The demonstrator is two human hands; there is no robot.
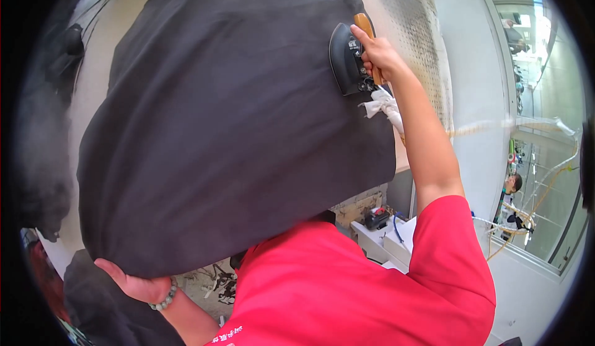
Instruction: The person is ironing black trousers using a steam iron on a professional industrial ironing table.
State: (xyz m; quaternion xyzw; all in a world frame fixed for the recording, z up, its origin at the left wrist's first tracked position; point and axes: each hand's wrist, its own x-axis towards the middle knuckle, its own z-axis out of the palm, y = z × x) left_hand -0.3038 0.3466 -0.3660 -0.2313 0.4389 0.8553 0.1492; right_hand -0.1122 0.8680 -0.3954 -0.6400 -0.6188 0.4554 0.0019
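A large dark grey cloth point(235, 116) spreads over a pale padded ironing table and hangs down over its near edge. Near the cloth's right side rests a black iron point(344, 61) with an orange-brown handle. My right hand point(383, 57) is closed round that handle, the thumb stretched along it. White wrapping point(385, 105) covers the hose or cord at the iron's near end. At the lower left, my left hand point(139, 287), with a beaded bracelet on the wrist, grips the cloth's near edge; the cloth partly hides its fingers.
A stained, perforated-looking cover point(427, 54) lies along the table's right side. More dark cloth point(111, 302) hangs at the lower left. Below right, a white stand point(396, 240) carries a small black device point(377, 219). A hose point(489, 126) stretches off right, before a window.
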